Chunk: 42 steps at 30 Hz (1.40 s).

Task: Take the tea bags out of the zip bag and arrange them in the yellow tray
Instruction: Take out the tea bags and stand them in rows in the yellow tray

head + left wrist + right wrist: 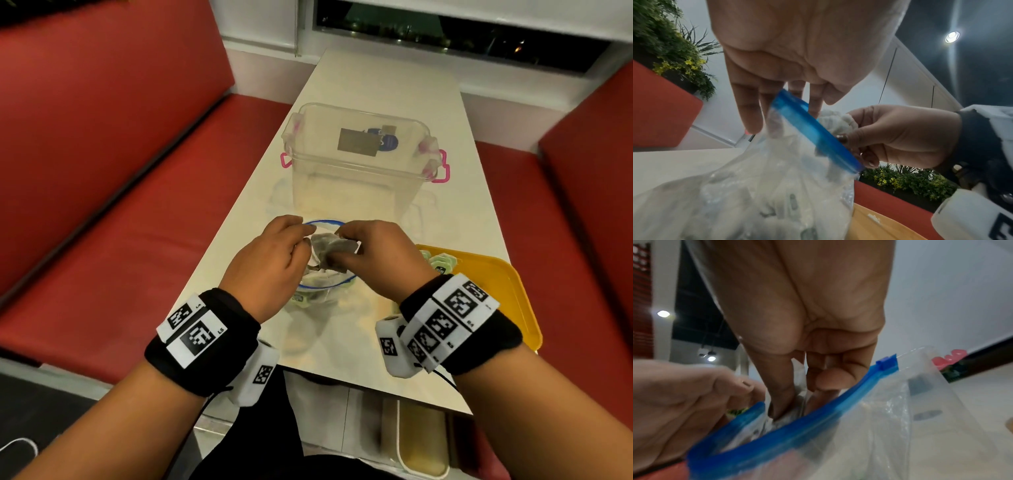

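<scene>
A clear zip bag (322, 291) with a blue zip rim (813, 138) stands open at the table's near middle. My left hand (301, 238) pinches the rim at its left side, fingers against the plastic (777, 112). Over the bag's mouth, my right hand (342, 248) grips a bunch of pale tea bags (330, 248); in the right wrist view its fingers (781, 402) reach down inside the rim. More tea bags show through the bag's wall (766, 194). The yellow tray (503, 284) lies to the right and holds a few green-tagged tea bags (442, 263).
A clear plastic box (359, 164) with pink latches stands just behind the bag. The narrow white table (445, 212) has red benches (120, 222) on both sides. The tray overhangs the table's right edge.
</scene>
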{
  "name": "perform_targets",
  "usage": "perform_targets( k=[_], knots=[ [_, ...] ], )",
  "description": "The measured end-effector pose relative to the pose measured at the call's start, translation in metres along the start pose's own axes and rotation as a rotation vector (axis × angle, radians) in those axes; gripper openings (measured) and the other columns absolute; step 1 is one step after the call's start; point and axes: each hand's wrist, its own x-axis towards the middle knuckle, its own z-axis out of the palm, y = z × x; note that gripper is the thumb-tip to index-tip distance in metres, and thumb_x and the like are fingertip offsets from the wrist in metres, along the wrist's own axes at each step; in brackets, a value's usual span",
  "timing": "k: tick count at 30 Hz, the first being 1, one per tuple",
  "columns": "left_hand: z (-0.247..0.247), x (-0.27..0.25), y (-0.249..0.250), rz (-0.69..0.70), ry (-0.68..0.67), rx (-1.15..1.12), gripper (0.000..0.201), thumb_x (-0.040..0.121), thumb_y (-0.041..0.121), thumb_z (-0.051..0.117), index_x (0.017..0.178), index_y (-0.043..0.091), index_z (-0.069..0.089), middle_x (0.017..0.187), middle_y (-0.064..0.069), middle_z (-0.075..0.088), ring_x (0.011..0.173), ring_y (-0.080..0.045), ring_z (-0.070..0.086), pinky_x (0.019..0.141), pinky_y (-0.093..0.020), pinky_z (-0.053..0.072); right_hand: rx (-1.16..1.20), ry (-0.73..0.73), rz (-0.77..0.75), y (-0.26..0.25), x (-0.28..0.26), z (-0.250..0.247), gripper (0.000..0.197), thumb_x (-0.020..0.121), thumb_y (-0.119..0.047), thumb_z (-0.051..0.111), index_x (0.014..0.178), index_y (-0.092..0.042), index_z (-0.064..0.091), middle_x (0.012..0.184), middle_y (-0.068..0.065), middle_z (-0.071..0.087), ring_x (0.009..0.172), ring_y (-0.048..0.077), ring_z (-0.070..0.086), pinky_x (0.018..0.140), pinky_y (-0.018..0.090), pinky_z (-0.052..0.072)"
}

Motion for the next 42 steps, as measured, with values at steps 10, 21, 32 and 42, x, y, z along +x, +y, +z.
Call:
perform_targets(
  k=[10,21,32,42],
  knots=[
    [0.008,0.006,0.036,0.105,0.076,-0.472,0.032,0.097,0.035,0.041,0.107,0.013,0.061,0.099,-0.004,0.066,0.092,-0.020,0.061,0.081,-0.037,0.049,0.524,-0.092,-0.019,0.004,-0.017,-0.042,0.014,0.085,-0.012,0.069,0.083,0.001,0.066,0.068,0.010,0.070,0.055,0.014,0.061,0.047,0.022,0.042],
    [0.032,0.012,0.072,-0.113,-0.292,-1.124,0.031,0.101,0.010,0.031,0.100,0.009,0.061,0.073,-0.017,0.026,0.066,-0.027,0.022,0.059,-0.030,0.029,0.342,0.129,0.064,0.023,-0.026,-0.045,0.018,0.076,-0.024,0.078,0.077,-0.010,0.066,0.060,-0.004,0.061,0.052,0.007,0.054,0.051,0.026,0.044],
    [0.043,0.024,0.070,-0.245,-0.228,-1.063,0.025,0.102,0.015,0.042,0.120,0.011,0.059,0.071,-0.003,0.047,0.050,-0.008,0.037,0.047,-0.017,0.034,0.267,0.038,-0.010,0.037,-0.041,-0.071,0.038,0.084,0.004,0.055,0.105,-0.023,0.070,0.096,-0.013,0.065,0.075,0.013,0.066,0.070,0.020,0.051],
    [0.054,0.030,0.066,-0.198,-0.078,-0.969,0.028,0.101,0.011,0.044,0.128,0.018,0.046,0.077,-0.002,0.059,0.045,-0.002,0.048,0.048,-0.016,0.039,0.143,0.054,0.000,0.048,-0.043,-0.091,0.007,0.088,-0.014,0.061,0.091,-0.016,0.067,0.081,-0.002,0.071,0.074,0.008,0.066,0.066,0.026,0.051]
  ],
)
